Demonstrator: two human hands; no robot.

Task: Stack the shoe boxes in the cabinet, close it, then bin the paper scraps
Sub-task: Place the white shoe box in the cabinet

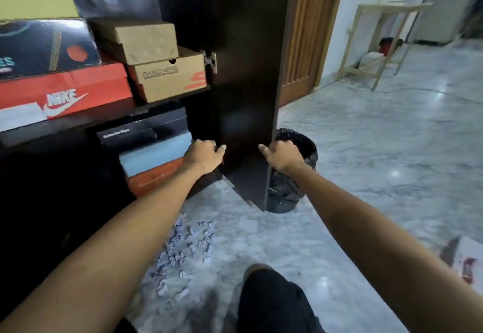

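- Both forearms are extended forward from the lower corners of the view toward the dark cabinet door (248, 84), which stands open, edge-on at the centre.
- The left hand (205, 156) is seen from the back at the hinge side of the door; its fingers are curled at the door's inner face, thumb out toward 3 o'clock. Whether this grip actually encloses anything cannot be told.
- The right hand (281, 156) is closed round the door's free edge, thumb on the inner face, fingers wrapped behind the panel.
- A metal hinge (211, 61) is fixed at 12 o'clock from the left hand.
- On the upper shelf (78, 120), at 10 o'clock from the left hand, a brown box reading "SKECHERS PERFORMANCE" (170, 76) carries a plain brown box (136, 38). At its 9 o'clock lies a red box marked "NIKE" (62, 92) under a dark printed box (44, 45).
- Below the shelf a black box (142, 130), a pale blue box (156, 154) and an orange box (154, 178) are stacked; their lettering is unreadable.
- Paper scraps (183, 249) are scattered on the marble floor (379, 162) at 6 o'clock from the left hand.
- A black bin (295, 175) stands behind the door, at 6 o'clock from the right hand.
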